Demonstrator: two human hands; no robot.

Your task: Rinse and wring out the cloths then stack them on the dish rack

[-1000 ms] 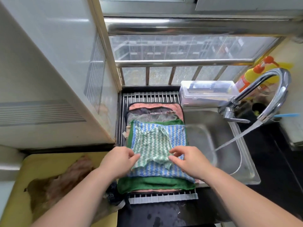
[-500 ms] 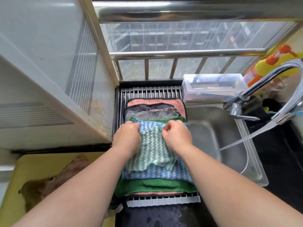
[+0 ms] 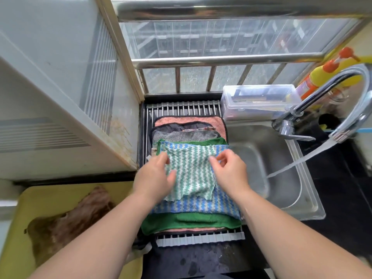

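Your left hand (image 3: 155, 176) lies on the left edge of the top cloth (image 3: 191, 170). Its fingers are nearly straight and the thumb rests flat on the fabric, so this hand is relaxed and presses, it does not grip. Your right hand (image 3: 229, 172) is at the right edge of the same cloth. Its thumb and forefinger are curled together there and pinch the edge, and the other fingers are lifted.

The top cloth, green and white, is spread flat on a pile on the rack (image 3: 181, 109). Under it lie a blue cloth (image 3: 201, 204), then a green cloth (image 3: 191, 220). Behind them a grey cloth (image 3: 181, 135) and a pink cloth (image 3: 187, 120) show.

Just to the right of the rack is the sink (image 3: 281, 158). The tap (image 3: 342, 93) is running and its water (image 3: 302, 160) falls into the sink. A clear box (image 3: 259, 101) stands behind the sink. At the left, a brown cloth (image 3: 66, 224) lies on a yellow tray (image 3: 60, 196).
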